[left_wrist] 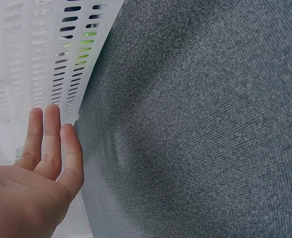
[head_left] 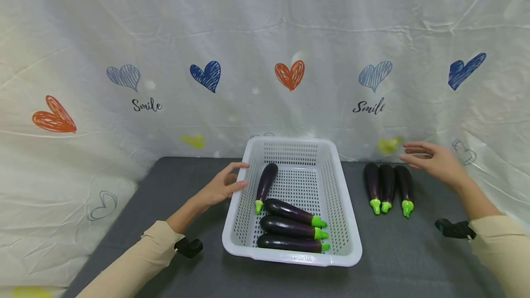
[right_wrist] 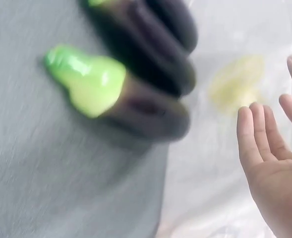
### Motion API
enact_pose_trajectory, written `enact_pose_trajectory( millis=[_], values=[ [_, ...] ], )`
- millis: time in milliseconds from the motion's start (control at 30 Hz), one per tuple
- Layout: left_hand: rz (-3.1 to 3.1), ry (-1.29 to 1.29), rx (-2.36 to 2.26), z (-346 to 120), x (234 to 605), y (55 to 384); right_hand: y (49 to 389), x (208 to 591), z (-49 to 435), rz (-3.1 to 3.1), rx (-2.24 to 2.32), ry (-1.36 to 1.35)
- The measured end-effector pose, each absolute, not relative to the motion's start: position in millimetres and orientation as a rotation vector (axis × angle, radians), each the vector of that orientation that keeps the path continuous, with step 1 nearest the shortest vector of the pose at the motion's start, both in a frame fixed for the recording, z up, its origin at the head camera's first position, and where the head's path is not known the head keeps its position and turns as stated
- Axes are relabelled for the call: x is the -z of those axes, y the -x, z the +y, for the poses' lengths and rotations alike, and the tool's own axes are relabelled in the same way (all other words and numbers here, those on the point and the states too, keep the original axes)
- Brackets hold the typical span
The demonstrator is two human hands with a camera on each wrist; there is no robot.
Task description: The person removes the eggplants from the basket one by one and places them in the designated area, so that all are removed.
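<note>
A white perforated plastic basket (head_left: pixel 296 257) stands in the middle of the table. Inside it, one eggplant (head_left: pixel 267 183) leans upright along the left side, and three more lie crosswise near the front. My left hand (head_left: pixel 221 185) rests its fingertips on the basket's left rim, fingers loosely bent. In the left wrist view those fingers (left_wrist: pixel 52 134) lie along the basket's outer wall. To the right of the basket, three eggplants (head_left: pixel 387 185) lie side by side, green stems toward me. My right hand (head_left: pixel 439 164) hovers beside the rightmost one, holding nothing, its fingers extended.
A dark grey cloth (head_left: pixel 397 261) covers the table. Behind it hangs a pale curtain (head_left: pixel 248 26) printed with hearts, close to the table's back edge. A black wrist device (head_left: pixel 454 229) sits at the right sleeve, another (head_left: pixel 188 247) at the left.
</note>
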State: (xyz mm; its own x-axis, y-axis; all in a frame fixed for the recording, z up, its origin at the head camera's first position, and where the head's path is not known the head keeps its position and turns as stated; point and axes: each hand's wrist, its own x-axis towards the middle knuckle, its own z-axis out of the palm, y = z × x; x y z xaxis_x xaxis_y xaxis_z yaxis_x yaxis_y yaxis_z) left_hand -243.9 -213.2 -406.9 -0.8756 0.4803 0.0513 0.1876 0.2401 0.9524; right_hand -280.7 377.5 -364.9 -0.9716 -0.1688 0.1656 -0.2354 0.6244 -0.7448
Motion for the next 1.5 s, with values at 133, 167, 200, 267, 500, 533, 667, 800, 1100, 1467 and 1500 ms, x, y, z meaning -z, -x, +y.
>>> enact_pose_trajectory(
  millis=[133,167,200,267,500,533,667,800,1100,1467,1500],
  values=[
    [2.268,-0.627,-1.677,-212.9,406.9,243.7,281.0,358.9,361.3,-2.701,-1.354,-0.373],
    [2.269,-0.626,-1.676,-212.8,407.0,243.5,281.0,357.7,357.5,-2.686,-1.365,-0.385],
    [2.269,-0.626,-1.675,-212.7,407.0,243.2,281.1,356.7,353.7,-2.672,-1.384,-0.392],
    [2.271,-0.623,-1.672,-212.9,407.2,242.9,280.1,354.8,346.3,-2.652,-1.398,-0.401],
    [2.275,-0.615,-1.681,-213.0,407.1,243.1,274.4,350.6,322.1,-2.651,-1.385,-0.522],
    [2.283,-0.608,-1.676,-212.9,406.7,242.8,273.9,350.4,319.0,-2.649,-1.379,-0.538],
    [2.305,-0.63,-1.666,-212.6,404.8,241.7,271.6,351.0,307.8,-2.633,-1.396,-0.6],
    [2.311,-0.658,-1.668,-213.0,404.3,241.1,268.8,351.6,298.2,-2.615,-1.474,-0.645],
    [2.322,-0.672,-1.682,-214.7,405.3,241.2,261.1,347.6,276.1,-2.616,-1.527,-0.693],
    [2.325,-0.681,-1.679,-215.6,403.7,241.6,253.1,347.5,252.3,-2.661,-1.565,-0.756],
    [2.324,-0.677,-1.679,-215.5,403.3,241.4,252.4,347.3,250.4,-2.661,-1.561,-0.762]
  ],
)
